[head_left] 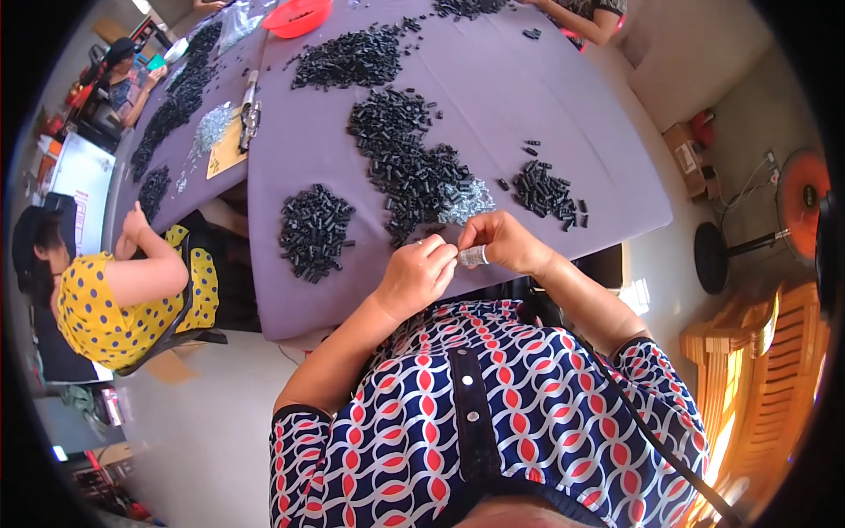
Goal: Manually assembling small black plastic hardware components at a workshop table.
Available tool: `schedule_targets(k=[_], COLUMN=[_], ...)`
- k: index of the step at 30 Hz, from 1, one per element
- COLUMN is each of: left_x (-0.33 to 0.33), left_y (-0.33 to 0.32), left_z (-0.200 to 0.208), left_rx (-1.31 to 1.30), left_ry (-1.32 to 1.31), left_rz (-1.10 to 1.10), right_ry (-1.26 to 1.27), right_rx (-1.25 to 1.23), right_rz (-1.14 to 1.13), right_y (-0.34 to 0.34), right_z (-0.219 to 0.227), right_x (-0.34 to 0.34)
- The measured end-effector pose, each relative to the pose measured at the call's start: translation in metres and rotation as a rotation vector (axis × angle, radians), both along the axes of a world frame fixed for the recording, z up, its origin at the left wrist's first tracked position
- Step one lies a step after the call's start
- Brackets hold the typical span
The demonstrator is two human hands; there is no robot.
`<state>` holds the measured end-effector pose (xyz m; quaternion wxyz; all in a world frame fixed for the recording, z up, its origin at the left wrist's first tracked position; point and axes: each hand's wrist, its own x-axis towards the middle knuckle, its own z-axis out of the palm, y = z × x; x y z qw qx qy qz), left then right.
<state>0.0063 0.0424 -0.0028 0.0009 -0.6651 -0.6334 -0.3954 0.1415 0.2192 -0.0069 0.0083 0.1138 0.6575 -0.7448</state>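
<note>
My left hand [421, 275] and my right hand [503, 244] meet at the near edge of the purple-covered table [563, 97]. The fingers of both are closed in a pinch, and whatever they hold is too small or hidden to name. A whitish band [473, 255] shows at my right fingers; I cannot tell if it is wrapped on a finger or held. Just beyond my hands lies a small heap of shiny silvery pieces [466, 201], against a long pile of small black parts [400, 150]. Separate black heaps lie to the left [315, 231] and right [546, 191].
A red basin [297, 18] and another black pile [348, 60] are farther back. On the left, a person in yellow dotted clothes [123, 299] sits by the table; others work along the far sides. A fan [803, 207] and wooden bench [757, 370] stand at right.
</note>
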Motion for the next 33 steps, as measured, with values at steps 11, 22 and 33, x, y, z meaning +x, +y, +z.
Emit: schedule_targets(k=[11, 22, 33], left_x=[-0.002, 0.008, 0.010], left_y=[-0.009, -0.012, 0.003], left_z=[0.001, -0.004, -0.022], left_rx=[0.089, 0.041, -0.154], left_ry=[0.146, -0.392, 0.175], left_rz=[-0.029, 0.006, 0.277], right_ry=[-0.021, 0.316, 0.205], right_rx=[-0.039, 0.878, 0.321], right_rz=[-0.004, -0.135, -0.431], right_y=[-0.010, -0.048, -0.020], right_z=[0.016, 0.045, -0.018], right_x=[-0.003, 0.012, 0.006])
